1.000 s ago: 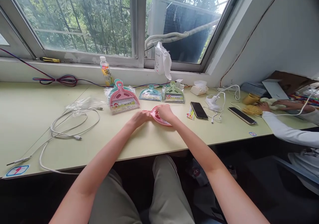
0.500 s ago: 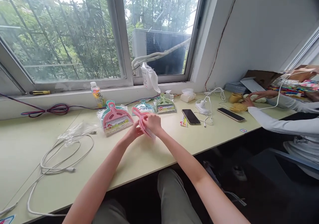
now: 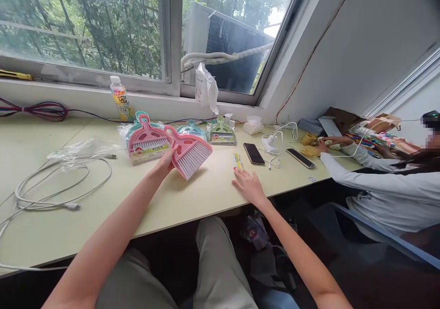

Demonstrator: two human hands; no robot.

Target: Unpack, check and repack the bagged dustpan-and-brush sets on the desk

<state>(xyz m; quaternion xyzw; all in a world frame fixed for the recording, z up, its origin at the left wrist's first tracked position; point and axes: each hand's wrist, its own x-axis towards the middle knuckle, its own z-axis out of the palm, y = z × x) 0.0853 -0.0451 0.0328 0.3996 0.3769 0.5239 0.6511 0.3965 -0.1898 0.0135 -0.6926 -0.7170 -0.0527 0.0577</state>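
In the head view, my left hand (image 3: 167, 160) grips a pink brush and dustpan set (image 3: 192, 155), tilted above the table with its white bristles toward me. My right hand (image 3: 249, 185) is spread low over the table, its fingertips at a small printed label card (image 3: 238, 161). Left of the held set stands another pink set (image 3: 147, 139) with a label across its bristles and a teal one partly hidden behind it. A blue set (image 3: 192, 129) and a green set (image 3: 222, 132) sit farther back, near the wall.
Two phones, one black (image 3: 253, 154) and one farther right (image 3: 300, 158), lie near a white power strip (image 3: 270, 143). A white cable (image 3: 20, 194) coils at left beside clear plastic wrap (image 3: 82, 149). A drink bottle (image 3: 121, 99) stands behind. A co-worker's white sleeve (image 3: 343, 173) reaches in from the right.
My right hand has let go of the pink brush and dustpan set and moved right to the label card. My left hand keeps the set, now turned bristles outward. The view has shifted.
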